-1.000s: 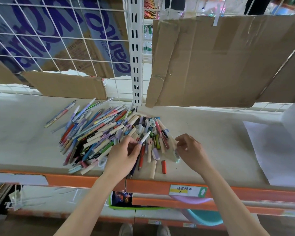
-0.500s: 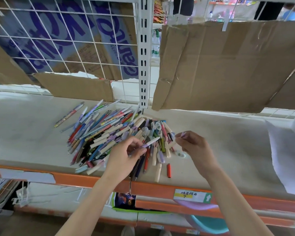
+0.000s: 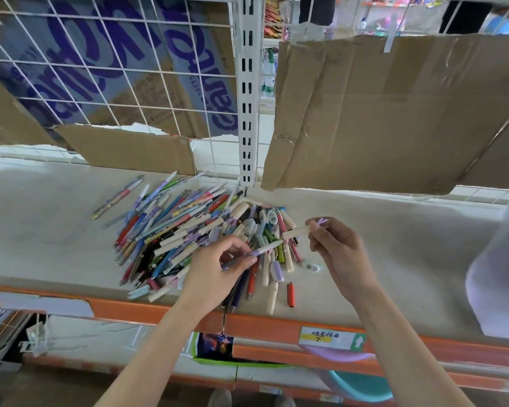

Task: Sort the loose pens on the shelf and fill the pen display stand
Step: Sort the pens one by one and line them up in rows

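On the pale shelf [image 3: 394,245], a heap of loose pens [image 3: 188,230] lies spread just below the white slotted upright [image 3: 248,113]. Over its near edge, my left hand [image 3: 215,274] pinches a lilac-and-white pen [image 3: 260,251] between thumb and fingers, tip pointing right. My right hand [image 3: 340,254], just beside it, grips a cream pen [image 3: 296,232] along with something purple I cannot make out. A small red cap [image 3: 290,294] lies apart near the orange shelf edge [image 3: 159,311]. Cardboard sheets [image 3: 394,113] hang behind.
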Demonstrator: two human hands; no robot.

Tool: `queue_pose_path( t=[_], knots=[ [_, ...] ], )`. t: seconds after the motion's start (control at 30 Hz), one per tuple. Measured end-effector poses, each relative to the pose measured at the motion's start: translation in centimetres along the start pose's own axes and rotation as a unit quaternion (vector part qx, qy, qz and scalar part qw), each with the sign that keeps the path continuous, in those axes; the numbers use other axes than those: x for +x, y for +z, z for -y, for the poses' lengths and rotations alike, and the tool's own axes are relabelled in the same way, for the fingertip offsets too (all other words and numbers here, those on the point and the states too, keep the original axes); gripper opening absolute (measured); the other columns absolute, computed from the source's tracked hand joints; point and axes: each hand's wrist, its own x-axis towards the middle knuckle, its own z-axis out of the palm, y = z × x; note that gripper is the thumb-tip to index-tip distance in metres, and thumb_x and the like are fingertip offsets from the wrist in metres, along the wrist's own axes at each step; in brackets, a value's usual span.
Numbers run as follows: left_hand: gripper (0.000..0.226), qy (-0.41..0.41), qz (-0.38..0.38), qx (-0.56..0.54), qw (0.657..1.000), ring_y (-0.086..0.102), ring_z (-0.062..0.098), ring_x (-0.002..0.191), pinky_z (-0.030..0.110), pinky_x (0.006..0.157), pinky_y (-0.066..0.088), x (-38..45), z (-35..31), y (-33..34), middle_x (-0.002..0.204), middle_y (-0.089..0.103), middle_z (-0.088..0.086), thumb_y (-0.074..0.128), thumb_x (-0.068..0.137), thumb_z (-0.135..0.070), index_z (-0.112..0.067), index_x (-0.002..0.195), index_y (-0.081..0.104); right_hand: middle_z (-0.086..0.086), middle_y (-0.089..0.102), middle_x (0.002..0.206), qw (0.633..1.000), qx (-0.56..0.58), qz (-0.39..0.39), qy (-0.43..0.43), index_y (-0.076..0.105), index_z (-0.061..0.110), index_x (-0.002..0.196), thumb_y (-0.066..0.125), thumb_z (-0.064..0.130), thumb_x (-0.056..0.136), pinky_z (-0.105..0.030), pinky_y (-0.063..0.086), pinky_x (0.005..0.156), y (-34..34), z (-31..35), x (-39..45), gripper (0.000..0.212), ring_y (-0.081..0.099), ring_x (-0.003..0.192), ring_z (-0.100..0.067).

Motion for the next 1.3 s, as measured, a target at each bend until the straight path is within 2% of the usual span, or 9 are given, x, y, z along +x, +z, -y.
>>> queue_pose_path(
  t=[0.2, 0.4, 0.63, 0.87, 1.0, 1.07, 1.17, 1.23, 1.3],
  knots=[
    [0.01, -0.004, 0.003, -0.007, 1.0, 0.059, -0.001, 0.074, 0.007, 0.064, 0.04, 0.1, 0.0, 0.0, 0.076, 0.064, -0.021, 0.07, 0.082, -0.02, -0.028, 0.081, 0.065, 0.0, 0.054, 0.067, 1.0, -0.013, -0.012, -0.007, 0.069, 0.012, 0.081, 0.057, 0.009, 0.09, -0.024, 0.042, 0.066, -0.5, 0.0, 0.2, 0.016, 0.047, 0.063, -0.012],
    [0.005, 0.012, 0.036, -0.054, 0.998, 0.062, 0.0, 0.07, 0.02, 0.068, 0.05, 0.1, -1.0, 1.0, 0.076, 0.067, -0.018, 0.062, 0.084, -0.034, -0.039, 0.083, 0.064, -0.003, 0.051, 0.065, 0.997, 0.005, 0.06, 0.042, 0.063, 0.008, 0.076, 0.064, 0.031, 0.078, -0.033, 0.037, 0.066, 2.1, -0.6, -1.0, 0.023, 0.044, 0.064, -0.016],
    [0.022, -0.047, 0.009, -0.073, 0.996, 0.062, 0.012, 0.068, 0.033, 0.069, 0.049, 0.3, -1.0, 2.3, 0.068, 0.066, -0.011, 0.062, 0.088, -0.018, -0.036, 0.075, 0.066, 0.0, 0.05, 0.059, 0.999, -0.034, -0.022, 0.019, 0.057, 0.005, 0.073, 0.056, 0.014, 0.092, -0.022, 0.037, 0.055, 4.3, -1.1, -1.4, 0.021, 0.043, 0.056, -0.013],
    [0.015, -0.03, -0.012, -0.064, 0.997, 0.055, 0.001, 0.055, 0.013, 0.05, 0.037, 1.6, -2.4, 4.1, 0.061, 0.061, -0.009, 0.061, 0.089, -0.024, -0.025, 0.075, 0.06, -0.003, 0.05, 0.061, 0.998, -0.035, -0.023, 0.043, 0.054, -0.001, 0.084, 0.047, 0.013, 0.098, -0.019, 0.034, 0.049, 5.0, -1.0, -1.0, 0.021, 0.042, 0.051, -0.011],
    [0.006, 0.004, 0.001, -0.044, 0.999, 0.058, -0.002, 0.066, 0.008, 0.058, 0.041, 2.7, -2.8, 3.8, 0.072, 0.064, -0.013, 0.064, 0.087, -0.027, -0.022, 0.083, 0.064, 0.006, 0.058, 0.059, 0.99, -0.13, -0.054, 0.008, 0.053, 0.008, 0.079, 0.042, 0.011, 0.099, -0.018, 0.036, 0.047, 2.6, 1.0, 1.3, 0.023, 0.046, 0.049, -0.008],
    [0.004, 0.014, -0.002, -0.002, 1.0, 0.058, -0.005, 0.074, 0.006, 0.065, 0.042, 2.7, -2.0, 3.1, 0.08, 0.063, -0.016, 0.064, 0.087, -0.019, -0.021, 0.09, 0.064, 0.004, 0.061, 0.064, 0.952, -0.287, -0.102, -0.037, 0.052, 0.009, 0.08, 0.043, 0.017, 0.099, -0.026, 0.036, 0.054, -0.9, 2.1, 3.3, 0.022, 0.053, 0.057, -0.015],
    [0.01, 0.009, -0.007, 0.067, 0.998, 0.057, -0.005, 0.078, 0.006, 0.068, 0.043, 2.6, -0.8, 2.3, 0.086, 0.062, -0.015, 0.061, 0.089, -0.013, -0.019, 0.096, 0.063, -0.013, 0.066, 0.088, 0.831, -0.538, -0.141, -0.025, 0.054, 0.008, 0.099, 0.043, 0.032, 0.098, -0.034, 0.033, 0.064, -6.2, 1.7, 5.0, 0.026, 0.058, 0.084, -0.039],
    [0.011, 0.013, -0.015, 0.088, 0.996, 0.055, -0.008, 0.078, 0.005, 0.069, 0.042, 2.4, -0.3, 2.2, 0.084, 0.059, -0.018, 0.06, 0.089, -0.011, -0.019, 0.096, 0.063, -0.014, 0.065, 0.107, 0.753, -0.646, -0.123, 0.003, 0.052, 0.012, 0.113, 0.041, 0.036, 0.098, -0.036, 0.035, 0.066, -8.5, 0.1, 5.5, 0.029, 0.059, 0.094, -0.041],
    [0.012, 0.022, -0.021, 0.103, 0.994, 0.054, -0.008, 0.08, 0.004, 0.07, 0.04, 2.3, -0.2, 2.2, 0.084, 0.058, -0.018, 0.06, 0.088, -0.008, -0.017, 0.095, 0.064, -0.011, 0.062, 0.115, 0.709, -0.698, -0.101, 0.031, 0.049, 0.019, 0.124, 0.037, 0.038, 0.099, -0.035, 0.038, 0.068, -9.7, -1.3, 5.7, 0.033, 0.06, 0.097, -0.038]
  ],
)
